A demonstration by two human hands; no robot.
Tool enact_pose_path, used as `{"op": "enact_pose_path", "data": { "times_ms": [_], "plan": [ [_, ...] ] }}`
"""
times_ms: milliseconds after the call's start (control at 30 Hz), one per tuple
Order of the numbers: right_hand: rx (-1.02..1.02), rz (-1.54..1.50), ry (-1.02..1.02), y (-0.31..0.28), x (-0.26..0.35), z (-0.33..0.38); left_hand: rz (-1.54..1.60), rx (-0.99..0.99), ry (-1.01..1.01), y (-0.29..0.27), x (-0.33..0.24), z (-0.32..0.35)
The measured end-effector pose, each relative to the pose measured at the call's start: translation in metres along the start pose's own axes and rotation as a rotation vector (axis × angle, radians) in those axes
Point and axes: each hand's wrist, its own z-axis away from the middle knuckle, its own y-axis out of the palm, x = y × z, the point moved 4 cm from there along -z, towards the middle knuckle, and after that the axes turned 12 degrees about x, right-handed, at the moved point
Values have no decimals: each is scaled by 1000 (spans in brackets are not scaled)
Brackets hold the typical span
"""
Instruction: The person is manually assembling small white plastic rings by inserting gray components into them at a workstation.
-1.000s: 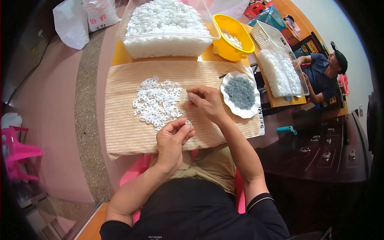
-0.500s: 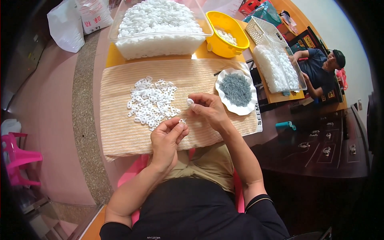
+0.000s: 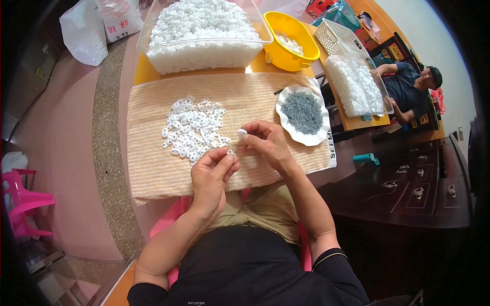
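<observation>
Between thumb and forefinger, my left hand (image 3: 213, 171) pinches a small white plastic piece (image 3: 230, 152) with a looped end. To its right and slightly farther off, my right hand (image 3: 268, 145) grips a second white plastic piece (image 3: 242, 133) by the fingertips. The two pieces are apart. Left of my hands lies a loose pile of small white oval plastic pieces with holes (image 3: 191, 127) on a striped towel (image 3: 153, 176). A white scalloped plate (image 3: 320, 136) to the right holds a heap of small grey, thin parts (image 3: 302, 112).
At the far side stands a clear bin (image 3: 204, 60) full of white pieces, beside a yellow basin (image 3: 291, 64). Another person (image 3: 408, 92) sits at the right by a second clear bin (image 3: 375, 104). A pink stool (image 3: 28, 199) and white sacks (image 3: 84, 35) are at the left.
The white piece in my right fingers has turned and now shows a smoother side. My left hand has shifted very slightly away from me with its piece.
</observation>
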Motion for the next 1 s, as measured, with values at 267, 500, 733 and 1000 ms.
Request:
{"op": "enact_pose_path", "data": {
  "times_ms": [267, 500, 733, 1000],
  "plan": [
    [-11, 322, -86, 5, 3, 0, 9, 7, 4, -2, 0, 0],
    [-29, 323, -84, 11, 8, 2, 8, 8, 11, -2, -1, 0],
    [-61, 316, -105, 9, 5, 1, 8, 14, 18, -1, -1, 0],
    [-56, 373, -141, 8, 4, 1, 8, 4, 15, -1, -2, 0]
  ]
}}
